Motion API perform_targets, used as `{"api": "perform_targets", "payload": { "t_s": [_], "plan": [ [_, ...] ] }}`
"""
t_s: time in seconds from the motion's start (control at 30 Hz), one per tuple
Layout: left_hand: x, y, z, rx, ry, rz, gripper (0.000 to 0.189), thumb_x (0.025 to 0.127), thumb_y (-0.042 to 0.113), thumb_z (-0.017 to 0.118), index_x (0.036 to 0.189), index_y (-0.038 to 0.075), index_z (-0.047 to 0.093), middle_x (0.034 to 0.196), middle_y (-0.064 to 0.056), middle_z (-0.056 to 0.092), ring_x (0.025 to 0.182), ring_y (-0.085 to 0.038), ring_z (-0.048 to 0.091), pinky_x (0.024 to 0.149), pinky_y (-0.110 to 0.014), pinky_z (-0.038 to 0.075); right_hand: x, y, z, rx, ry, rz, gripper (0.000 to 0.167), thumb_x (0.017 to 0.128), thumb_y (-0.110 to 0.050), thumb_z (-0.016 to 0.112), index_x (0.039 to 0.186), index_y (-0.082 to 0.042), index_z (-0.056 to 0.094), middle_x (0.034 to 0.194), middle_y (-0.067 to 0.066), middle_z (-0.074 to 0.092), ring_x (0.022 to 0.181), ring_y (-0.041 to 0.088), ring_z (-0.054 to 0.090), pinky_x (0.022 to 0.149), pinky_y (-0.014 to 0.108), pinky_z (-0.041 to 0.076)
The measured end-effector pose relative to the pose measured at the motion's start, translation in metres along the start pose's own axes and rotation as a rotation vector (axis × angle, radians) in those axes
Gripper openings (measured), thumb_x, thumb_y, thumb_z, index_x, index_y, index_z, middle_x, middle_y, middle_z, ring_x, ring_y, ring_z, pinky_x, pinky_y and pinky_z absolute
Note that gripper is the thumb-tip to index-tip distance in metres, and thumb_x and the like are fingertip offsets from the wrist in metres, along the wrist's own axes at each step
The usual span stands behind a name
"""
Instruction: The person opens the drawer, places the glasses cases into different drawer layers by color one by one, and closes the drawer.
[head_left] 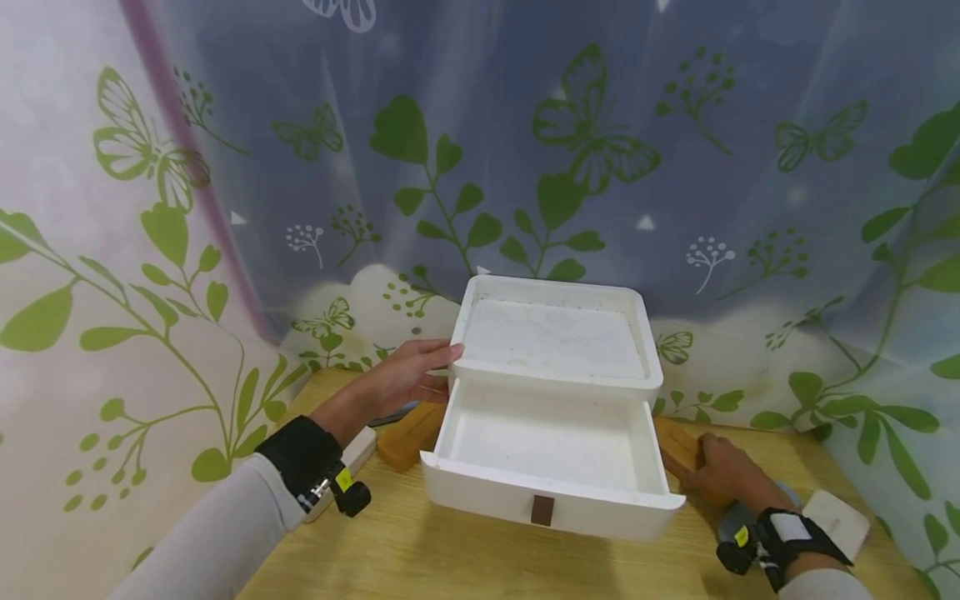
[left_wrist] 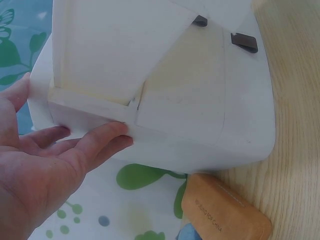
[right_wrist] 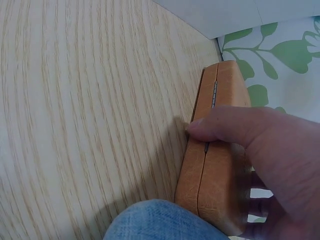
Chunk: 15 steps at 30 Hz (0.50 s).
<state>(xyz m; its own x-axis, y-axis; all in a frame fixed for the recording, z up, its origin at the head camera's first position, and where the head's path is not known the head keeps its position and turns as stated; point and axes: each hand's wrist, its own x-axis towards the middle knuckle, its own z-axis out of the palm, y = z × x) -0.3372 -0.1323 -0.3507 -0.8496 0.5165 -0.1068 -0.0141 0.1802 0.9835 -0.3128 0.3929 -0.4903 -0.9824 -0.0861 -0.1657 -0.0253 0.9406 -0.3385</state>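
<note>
A white drawer unit (head_left: 551,333) with a shallow tray top stands on the table, its front drawer (head_left: 551,425) pulled out. My left hand (head_left: 405,375) touches the unit's left side near the tray rim; in the left wrist view its fingers lie nearly straight against the white wall (left_wrist: 165,145). On the other side, my right hand (head_left: 723,471) grips a brown hinged case (right_wrist: 225,185) resembling a glasses case, thumb across its hinge. The case is beside the unit, and its far side is hidden by the hand. Another brown case (left_wrist: 220,210), with printed lettering, lies by the unit's left side.
A blue denim-textured thing (right_wrist: 160,222) lies near the right hand's case. There is an off-white case-like object (head_left: 836,521) at the far right and a whitish one (head_left: 360,454) under the left wrist. A patterned curtain (head_left: 480,167) hangs behind the wooden table (head_left: 420,558).
</note>
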Motion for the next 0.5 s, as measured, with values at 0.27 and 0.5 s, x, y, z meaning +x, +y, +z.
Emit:
{"api": "perform_targets", "payload": {
  "t_s": [0.27,0.5],
  "plan": [
    [-0.001,0.001,0.002,0.006,0.004,0.004,0.059,0.108,0.045,0.052,0.159,0.017,0.042,0.156,-0.015,0.053,0.128,-0.041,0.066,0.104,-0.050,0.057,-0.005,-0.007,-0.006,-0.034,-0.001,0.026,0.074,0.081,-0.044,0.083,0.115,0.012,0.050,0.104,0.027,0.058,0.089,0.035,0.061,0.076,0.049,0.055],
    [-0.001,0.002,0.002,0.010,0.008,0.003,0.058,0.109,0.044,0.051,0.159,0.015,0.043,0.155,-0.016,0.053,0.127,-0.041,0.066,0.104,-0.050,0.057,-0.009,-0.014,-0.011,-0.115,0.068,0.033,0.062,0.080,-0.052,0.080,0.098,0.001,0.055,0.094,0.017,0.060,0.078,0.028,0.059,0.065,0.043,0.051]
  ]
}}
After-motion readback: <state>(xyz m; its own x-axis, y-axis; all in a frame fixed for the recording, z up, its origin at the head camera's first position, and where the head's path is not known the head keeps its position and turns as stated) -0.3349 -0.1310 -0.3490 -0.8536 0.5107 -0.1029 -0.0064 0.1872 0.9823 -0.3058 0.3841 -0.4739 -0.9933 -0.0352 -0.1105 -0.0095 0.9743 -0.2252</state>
